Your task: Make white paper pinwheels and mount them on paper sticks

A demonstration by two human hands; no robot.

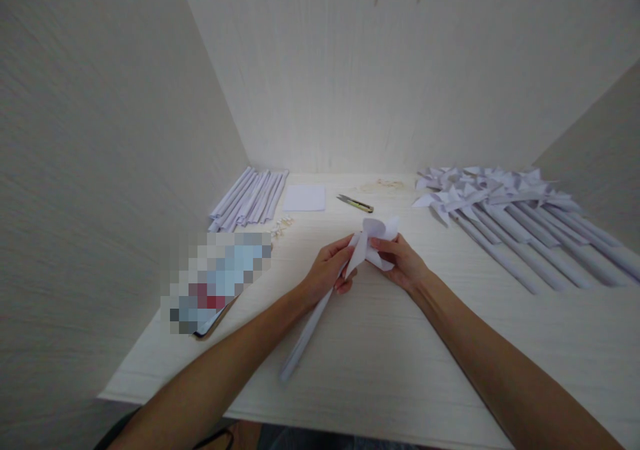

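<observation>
Both hands work on one white paper pinwheel above the middle of the pale table (380,363). My left hand (327,271) grips the rolled paper stick (306,333) near its top; the stick slants down toward the near left. My right hand (403,262) pinches the folded pinwheel head (374,237) at the stick's upper end. The two hands are close together, with the paper head between them.
A row of finished paper pinwheels (505,210) lies at the right. A bundle of rolled paper sticks (250,198) lies at the back left, next to a white paper square (305,198) and a small cutter (356,203). A blurred flat object (215,283) lies at the left edge.
</observation>
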